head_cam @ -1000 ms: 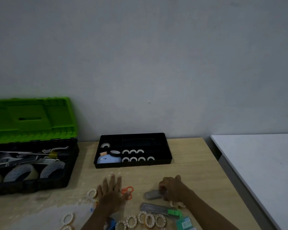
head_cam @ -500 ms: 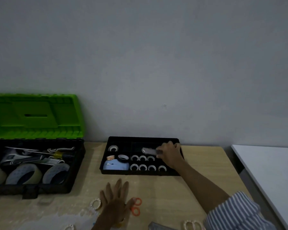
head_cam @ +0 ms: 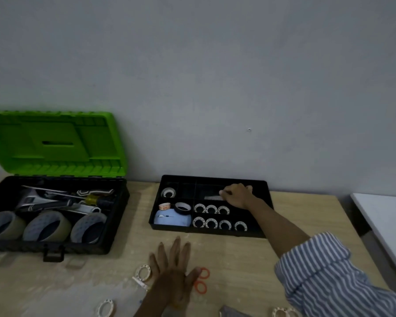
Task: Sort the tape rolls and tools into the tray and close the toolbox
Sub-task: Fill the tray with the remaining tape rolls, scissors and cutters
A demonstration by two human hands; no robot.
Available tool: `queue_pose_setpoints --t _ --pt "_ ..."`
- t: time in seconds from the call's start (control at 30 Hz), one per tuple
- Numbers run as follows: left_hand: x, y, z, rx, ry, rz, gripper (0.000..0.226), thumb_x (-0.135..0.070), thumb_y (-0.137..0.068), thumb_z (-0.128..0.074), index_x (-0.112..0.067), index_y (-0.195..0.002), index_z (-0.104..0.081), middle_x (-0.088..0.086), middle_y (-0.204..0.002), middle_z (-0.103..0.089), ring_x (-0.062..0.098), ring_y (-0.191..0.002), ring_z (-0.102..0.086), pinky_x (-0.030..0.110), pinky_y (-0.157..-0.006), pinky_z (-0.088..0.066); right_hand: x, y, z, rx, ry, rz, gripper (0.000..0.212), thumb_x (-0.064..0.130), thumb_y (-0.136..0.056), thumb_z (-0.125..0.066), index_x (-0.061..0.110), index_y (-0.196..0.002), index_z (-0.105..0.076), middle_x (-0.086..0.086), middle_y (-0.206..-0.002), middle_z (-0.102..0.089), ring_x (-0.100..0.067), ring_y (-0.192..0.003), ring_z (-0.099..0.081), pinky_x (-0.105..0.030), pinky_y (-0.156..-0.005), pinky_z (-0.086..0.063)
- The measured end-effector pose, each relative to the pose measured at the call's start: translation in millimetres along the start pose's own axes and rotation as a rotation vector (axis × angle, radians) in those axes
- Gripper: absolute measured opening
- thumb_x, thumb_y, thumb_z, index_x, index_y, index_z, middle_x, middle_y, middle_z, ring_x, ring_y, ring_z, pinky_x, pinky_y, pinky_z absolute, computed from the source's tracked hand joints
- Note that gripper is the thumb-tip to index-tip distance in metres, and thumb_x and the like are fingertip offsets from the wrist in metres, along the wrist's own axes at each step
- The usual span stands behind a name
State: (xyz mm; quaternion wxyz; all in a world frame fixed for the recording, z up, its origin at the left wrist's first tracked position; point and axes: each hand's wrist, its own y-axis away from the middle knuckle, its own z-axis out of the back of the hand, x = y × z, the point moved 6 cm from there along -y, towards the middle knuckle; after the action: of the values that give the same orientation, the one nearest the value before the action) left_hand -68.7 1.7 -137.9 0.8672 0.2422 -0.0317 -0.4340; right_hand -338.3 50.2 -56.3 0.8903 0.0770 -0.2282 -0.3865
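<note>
Head view, the only angle on offer. The right hand [head_cam: 237, 195] is stretched far out, forearm angled across the black tray [head_cam: 213, 178], wrist low over its long back compartment. The fingers are curled and clamped on the end of a flat grey tool [head_cam: 212, 197] lying in that slot.

The tool looks slim, stiff and light. It is probably smooth-sided, so a pinch across its narrow edges near the middle should serve best.

In front of it, small tape rolls [head_cam: 212, 209] stand in two neat rows. More loose rolls [head_cam: 143, 272] wait on the desk [head_cam: 238, 259]. These are light, rigid rings, easily pinched across the rim.

The left hand [head_cam: 174, 271] lies palm down on the desk, fingers straight and spread, holding nothing. Its thumb sits right beside the orange scissors [head_cam: 201, 280]. The toolbox [head_cam: 55, 248] stands open on the left.
</note>
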Motion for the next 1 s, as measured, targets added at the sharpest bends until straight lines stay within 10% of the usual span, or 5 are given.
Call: queue_pose_setpoints --t 0.23,0.37,0.57,1.0 --pt "1 0 1 0.000 0.010 -0.012 0.076 -0.068 -0.091 -0.019 -0.034 -0.148 0.016 -0.002 -0.157 0.028 0.042 -0.141 0.025 0.059 -0.112 0.017 3 17 -7 0.067 -0.367 -0.011 0.054 0.041 -0.102 -0.031 0.004 -0.110 -0.069 -0.018 -0.125 -0.062 -0.029 -0.117 -0.055 -0.030 -0.097 -0.038" --pt "1 1 3 0.014 0.024 -0.021 0.076 -0.068 -0.091 -0.018 -0.034 -0.148 0.018 -0.002 -0.156 0.030 0.042 -0.140 0.028 0.058 -0.111 0.019 -3 28 5 -0.150 -0.389 0.057 0.041 0.031 -0.100 -0.042 -0.001 -0.087 -0.064 -0.017 -0.092 -0.066 -0.027 -0.086 -0.059 -0.041 -0.087 -0.046" --pt "-1 3 7 0.017 0.034 -0.035 0.075 -0.066 -0.093 -0.020 -0.032 -0.149 0.017 0.000 -0.156 0.030 0.043 -0.140 0.027 0.058 -0.111 0.019 -14 68 11 -0.464 -0.186 0.126 0.013 0.017 -0.090 -0.057 0.014 -0.100 -0.063 0.000 -0.095 -0.061 -0.018 -0.095 -0.052 -0.034 -0.086 -0.034" --pt "-16 20 13 -0.011 0.048 -0.125 0.072 -0.064 -0.091 -0.014 -0.029 -0.152 0.005 -0.002 -0.160 0.013 0.039 -0.146 0.008 0.061 -0.115 0.002 -32 181 -50 -0.204 -0.281 0.182 0.012 0.001 -0.076 -0.056 0.006 -0.081 -0.065 -0.008 -0.080 -0.060 -0.021 -0.073 -0.054 -0.029 -0.069 -0.043"
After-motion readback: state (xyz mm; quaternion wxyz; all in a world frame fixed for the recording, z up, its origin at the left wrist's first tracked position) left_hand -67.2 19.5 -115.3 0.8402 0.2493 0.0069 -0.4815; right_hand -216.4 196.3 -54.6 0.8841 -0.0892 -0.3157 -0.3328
